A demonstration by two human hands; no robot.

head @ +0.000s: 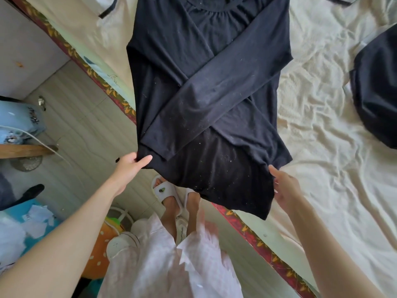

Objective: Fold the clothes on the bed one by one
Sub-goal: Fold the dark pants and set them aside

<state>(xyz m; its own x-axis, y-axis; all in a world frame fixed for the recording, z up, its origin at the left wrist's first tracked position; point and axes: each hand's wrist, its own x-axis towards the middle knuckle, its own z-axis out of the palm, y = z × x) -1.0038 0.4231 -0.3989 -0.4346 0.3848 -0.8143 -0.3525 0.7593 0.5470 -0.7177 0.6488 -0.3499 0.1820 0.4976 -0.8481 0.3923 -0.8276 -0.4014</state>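
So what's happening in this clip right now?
A person stands at the bed edge folding a black long-sleeved top. Both sleeves are already crossed over its front. The left hand pinches one hem corner; the right hand is at the other. Another dark garment lies farther over on the sheet.

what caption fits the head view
Both hands, left and right, hold the hem of a black long-sleeved top, sleeves crossed.
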